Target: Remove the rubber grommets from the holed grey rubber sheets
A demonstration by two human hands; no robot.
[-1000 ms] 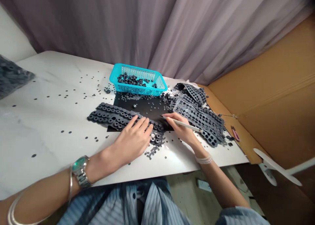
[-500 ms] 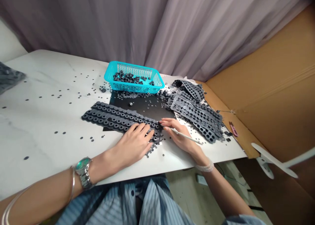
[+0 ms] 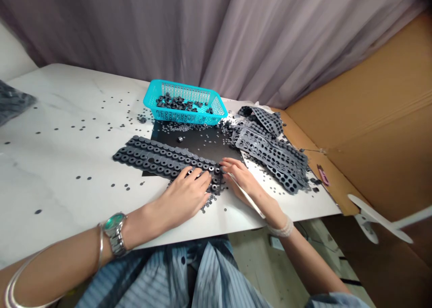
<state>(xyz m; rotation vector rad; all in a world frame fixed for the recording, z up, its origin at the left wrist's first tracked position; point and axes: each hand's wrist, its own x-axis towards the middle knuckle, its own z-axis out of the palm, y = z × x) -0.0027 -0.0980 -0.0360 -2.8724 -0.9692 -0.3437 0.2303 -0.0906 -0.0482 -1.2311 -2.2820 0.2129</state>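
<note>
A dark grey rubber sheet [image 3: 145, 157] with rows of round, ring-like parts lies slantwise on the table. My left hand [image 3: 185, 193] rests palm down over its right part, fingers stretched out on the rows. My right hand [image 3: 245, 180] is at the sheet's right end, its fingertips touching the edge. A thin white pen-like tool [image 3: 252, 201] is held in it, slanting back toward the wrist; its tip is hidden by the fingers. Small dark discs lie loose below the sheet's right end.
A turquoise basket [image 3: 189, 119] with loose dark rings stands behind a black mat [image 3: 199, 141]. Several sheets full of holes [image 3: 270, 153] are heaped at the right. A pink cutter [image 3: 324, 175] lies near a cardboard wall [image 3: 364, 119]. Dark discs dot the white table [image 3: 101, 159].
The white tool has swung from lying nearly sideways to pointing more steeply down toward my right wrist. My left hand stays on the sheet. The view has shifted slightly.
</note>
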